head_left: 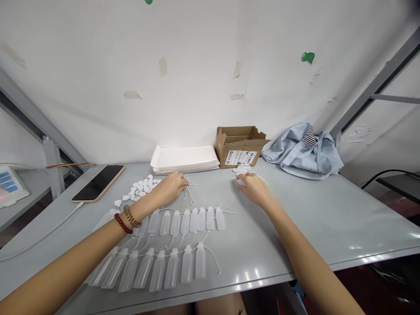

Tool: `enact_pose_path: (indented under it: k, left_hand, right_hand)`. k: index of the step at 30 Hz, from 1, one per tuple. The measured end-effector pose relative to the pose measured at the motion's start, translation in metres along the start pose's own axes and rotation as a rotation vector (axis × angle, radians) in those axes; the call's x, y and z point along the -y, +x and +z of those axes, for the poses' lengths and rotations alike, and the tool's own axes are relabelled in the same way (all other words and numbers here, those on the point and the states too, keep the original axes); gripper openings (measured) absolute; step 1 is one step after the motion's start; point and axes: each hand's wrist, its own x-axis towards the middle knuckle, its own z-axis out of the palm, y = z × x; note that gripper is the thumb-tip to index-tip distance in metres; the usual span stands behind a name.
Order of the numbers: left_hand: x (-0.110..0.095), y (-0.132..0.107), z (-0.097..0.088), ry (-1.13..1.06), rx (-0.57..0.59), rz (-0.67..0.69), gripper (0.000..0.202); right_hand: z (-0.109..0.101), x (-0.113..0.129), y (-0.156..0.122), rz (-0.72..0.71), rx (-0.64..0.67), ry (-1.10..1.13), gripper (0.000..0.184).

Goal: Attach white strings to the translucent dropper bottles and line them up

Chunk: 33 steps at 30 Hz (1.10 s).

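Note:
My left hand (173, 187) is closed at the fingertips over a small bunch of white looped cords (191, 192), beside a pile of small white caps (141, 188). My right hand (255, 187) curls its fingers round a translucent plastic bottle (241, 180), mostly hidden by the fingers. Just beyond it lie more clear bottles (243, 168). Closer to me, small translucent bottles lie in two rows, a back row (185, 222) and a front row (157, 271). White cords run from their necks. My left forearm covers part of both rows.
A stack of white envelopes (185, 158) and an open cardboard box (236, 146) stand against the wall. At the right is a light blue cloth bag (303, 151). A phone (98, 183) with a charging cable (46, 240) lies left. The table's front edge (262, 280) is near me.

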Motion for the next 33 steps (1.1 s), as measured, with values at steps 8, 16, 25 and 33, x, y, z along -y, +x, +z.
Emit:
enact_pose_path:
  k: [8,16,25,33]
  left_hand:
    - [-0.022,-0.011,-0.025,-0.160,-0.112,-0.140,0.028]
    - [-0.061,-0.024,-0.046,-0.527,-0.114,-0.264,0.023]
    - [-0.081,-0.035,-0.060,-0.493,-0.149,-0.226,0.021]
    - [-0.079,-0.042,-0.065,-0.430,-0.097,-0.183,0.018]
  right_hand:
    - [-0.001,0.015,-0.005,-0.082,-0.122,0.212,0.030]
    - [-0.016,0.051,-0.030,-0.213,-0.045,1.171,0.024]
    - [-0.025,0.051,-0.036,-0.137,-0.015,1.409,0.024]
    - [-0.025,0.051,-0.036,-0.190,-0.011,1.404,0.025]
